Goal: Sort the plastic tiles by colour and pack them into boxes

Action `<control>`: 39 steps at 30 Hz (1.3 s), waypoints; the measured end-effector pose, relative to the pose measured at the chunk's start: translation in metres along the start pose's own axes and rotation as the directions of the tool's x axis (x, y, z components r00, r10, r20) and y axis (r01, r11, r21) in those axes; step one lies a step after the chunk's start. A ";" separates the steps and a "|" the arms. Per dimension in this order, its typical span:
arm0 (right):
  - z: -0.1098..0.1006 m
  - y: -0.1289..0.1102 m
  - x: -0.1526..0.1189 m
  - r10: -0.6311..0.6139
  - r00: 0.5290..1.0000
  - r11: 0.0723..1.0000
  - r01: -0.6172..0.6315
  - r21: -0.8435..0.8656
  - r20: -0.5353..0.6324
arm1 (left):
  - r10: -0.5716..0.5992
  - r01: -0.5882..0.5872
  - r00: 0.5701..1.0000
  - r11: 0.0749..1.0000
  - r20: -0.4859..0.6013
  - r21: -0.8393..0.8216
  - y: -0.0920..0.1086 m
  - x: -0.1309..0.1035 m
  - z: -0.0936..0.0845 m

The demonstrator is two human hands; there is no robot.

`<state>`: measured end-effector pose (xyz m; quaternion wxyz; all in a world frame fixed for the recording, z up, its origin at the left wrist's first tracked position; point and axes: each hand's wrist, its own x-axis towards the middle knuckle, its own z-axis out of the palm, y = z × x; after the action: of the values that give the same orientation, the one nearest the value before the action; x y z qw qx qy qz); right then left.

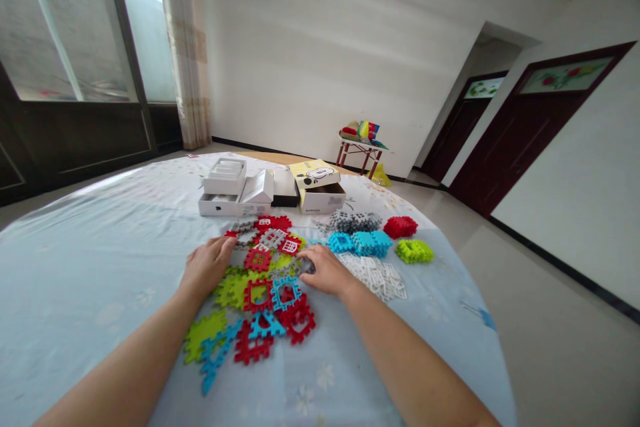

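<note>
A mixed pile of toothed plastic building tiles (pixel 257 260), in red, green, blue, grey and white, lies on the table in front of me. My left hand (pixel 209 265) rests at the pile's left edge, fingers stretched forward and holding nothing that shows. On the opposite side, my right hand (pixel 327 269) curls its thumb and fingers round a grey toothed tile (pixel 307 266). Closer to me lie a blue triangular tile (pixel 217 350), a green tile (pixel 204 335) and red frame tiles (pixel 299 320).
Sorted stacks stand to the right: grey tiles (pixel 353 221), blue tiles (pixel 367 243), red tiles (pixel 401 227) and green tiles (pixel 415 251). White lattice inserts (pixel 375 275) lie spread nearby. Behind are white boxes (pixel 225 177) and a yellow-lidded box (pixel 320 197) on the cloth-covered round table (pixel 100 280).
</note>
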<state>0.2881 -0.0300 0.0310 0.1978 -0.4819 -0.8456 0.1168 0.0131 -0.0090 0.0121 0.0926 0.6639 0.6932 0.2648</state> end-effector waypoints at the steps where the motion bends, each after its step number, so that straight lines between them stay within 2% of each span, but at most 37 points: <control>1: 0.000 0.000 -0.001 0.006 1.000 1.000 -0.006 -0.006 -0.012 | -0.002 0.002 1.000 1.000 0.001 0.000 0.000 0.000 0.000; 8: -0.003 -0.006 -0.006 0.058 0.998 0.993 -0.061 -0.102 -0.033 | -0.008 0.009 1.000 1.000 -0.002 0.017 -0.003 0.003 0.001; 12: -0.017 0.005 -0.004 0.044 0.988 0.999 -0.047 -0.018 -0.148 | 0.001 -0.002 1.000 1.000 0.004 0.017 -0.007 0.005 0.002; 16: -0.046 0.044 0.000 0.162 0.930 0.987 -0.157 0.040 -0.331 | 0.014 -0.014 1.000 1.000 0.007 0.018 -0.011 0.007 0.004; 20: -0.080 0.101 0.003 0.349 0.813 0.916 -0.400 -0.012 -0.466 | 0.029 -0.028 0.999 0.999 -0.025 0.020 -0.015 0.009 0.007; 24: -0.106 0.148 0.007 0.471 0.734 0.796 -0.593 -0.123 -0.489 | 0.035 -0.034 0.999 0.999 -0.030 0.025 -0.017 0.010 0.009; 27: -0.116 0.169 0.013 0.538 0.696 0.725 -0.670 -0.159 -0.476 | 0.023 -0.022 1.000 0.999 -0.015 0.039 -0.017 0.011 0.008; 31: -0.116 0.180 0.021 0.586 0.682 0.690 -0.703 -0.172 -0.438 | 0.033 -0.032 0.999 0.998 -0.021 0.045 -0.017 0.010 0.008; 35: -0.114 0.180 0.024 0.609 0.690 0.712 -0.693 -0.112 -0.391 | 0.045 -0.044 0.999 0.998 -0.024 0.035 -0.015 0.008 0.005; 39: -0.111 0.167 0.021 0.544 0.689 0.765 -0.642 -0.054 -0.479 | 0.026 -0.026 1.000 0.999 -0.004 0.038 -0.010 0.006 0.002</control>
<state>0.4570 0.0735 0.0703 0.2790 -0.7623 -0.5833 -0.0292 0.0046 -0.0020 0.0065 0.0751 0.6740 0.6895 0.2542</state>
